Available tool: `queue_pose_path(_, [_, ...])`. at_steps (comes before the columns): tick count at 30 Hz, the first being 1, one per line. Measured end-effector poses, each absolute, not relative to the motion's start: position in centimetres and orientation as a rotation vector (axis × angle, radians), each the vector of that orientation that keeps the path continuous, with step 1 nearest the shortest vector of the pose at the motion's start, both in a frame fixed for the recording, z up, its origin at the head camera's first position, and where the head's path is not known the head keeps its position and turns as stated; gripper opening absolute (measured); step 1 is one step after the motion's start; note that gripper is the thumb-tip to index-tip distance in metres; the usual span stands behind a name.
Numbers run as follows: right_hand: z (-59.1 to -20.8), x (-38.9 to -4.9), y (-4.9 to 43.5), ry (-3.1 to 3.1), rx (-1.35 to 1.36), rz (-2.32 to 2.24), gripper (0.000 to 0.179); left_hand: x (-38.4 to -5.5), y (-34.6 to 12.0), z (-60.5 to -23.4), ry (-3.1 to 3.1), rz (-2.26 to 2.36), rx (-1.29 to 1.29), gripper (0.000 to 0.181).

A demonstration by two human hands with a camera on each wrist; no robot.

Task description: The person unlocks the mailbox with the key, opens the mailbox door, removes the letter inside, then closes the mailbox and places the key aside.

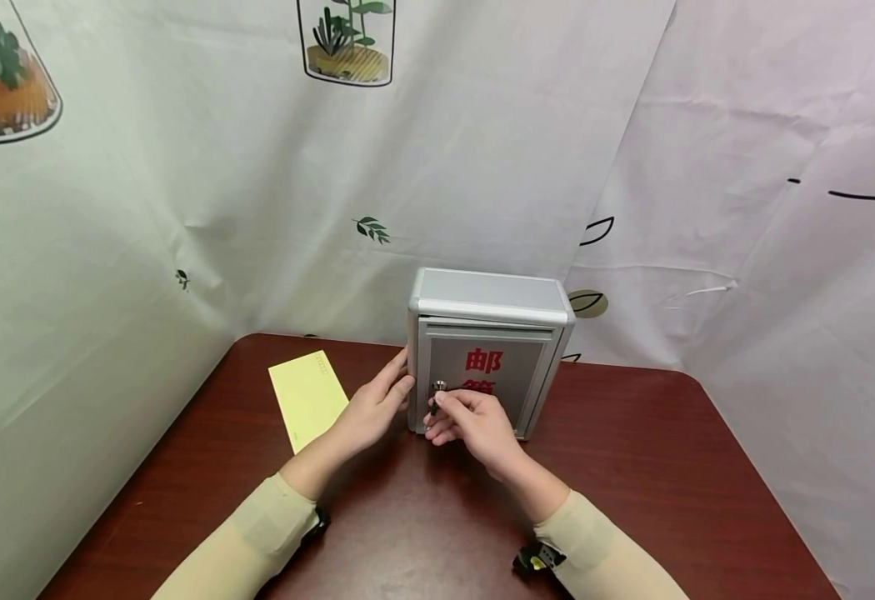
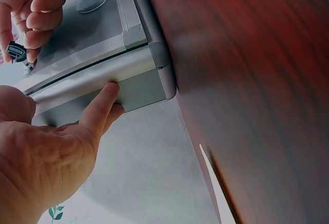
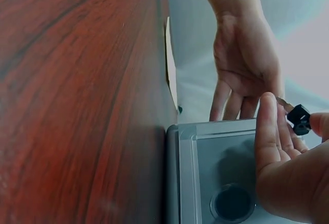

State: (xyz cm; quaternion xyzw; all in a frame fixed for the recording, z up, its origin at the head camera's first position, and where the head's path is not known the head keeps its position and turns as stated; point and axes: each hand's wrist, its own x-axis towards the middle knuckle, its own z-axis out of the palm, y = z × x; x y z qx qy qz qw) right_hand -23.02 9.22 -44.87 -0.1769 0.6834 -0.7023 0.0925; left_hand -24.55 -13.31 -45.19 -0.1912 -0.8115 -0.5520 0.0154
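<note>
A grey metal mailbox with red characters on its door stands upright on the table. My left hand rests against the box's left side, fingers extended along it in the left wrist view. In front of the door, my right hand pinches a black-headed key between thumb and fingers. The key is close to the round silver lock at the door's left edge; whether its blade is in the lock cannot be told. A round window shows low on the door.
A yellow envelope lies on the dark red wooden table, left of the box and partly behind the left forearm. White printed cloth hangs behind the table and at both sides.
</note>
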Motion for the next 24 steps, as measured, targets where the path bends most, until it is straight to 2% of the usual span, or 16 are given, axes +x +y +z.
queue_pose_path(24, [-44.53, -23.34, 8.78, 2.063, -0.467, -2.109, 0.038, -24.72, -13.26, -45.42, -2.509, -1.692, -0.606, 0.062])
